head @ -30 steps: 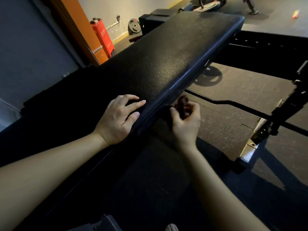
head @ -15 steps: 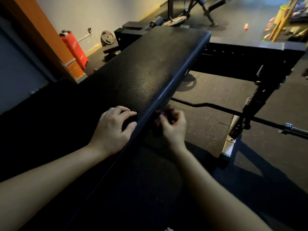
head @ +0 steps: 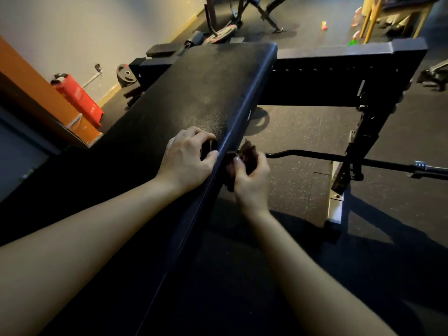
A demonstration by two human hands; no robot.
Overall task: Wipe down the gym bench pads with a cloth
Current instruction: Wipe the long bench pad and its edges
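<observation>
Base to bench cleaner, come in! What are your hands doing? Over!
Left hand rests on bench pad top. Right hand grips dark cloth at pad's side edge. Bar on floor beyond, apart.

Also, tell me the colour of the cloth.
The cloth is dark reddish brown, seen in head view.

A gym is shown: a black padded bench (head: 206, 93) is flanked by a steel rack (head: 339, 76), a barbell (head: 375, 163) is seen over speckled rubber flooring (head: 303, 141), and a weight plate (head: 126, 76) is seen near the wall (head: 97, 25).
</observation>
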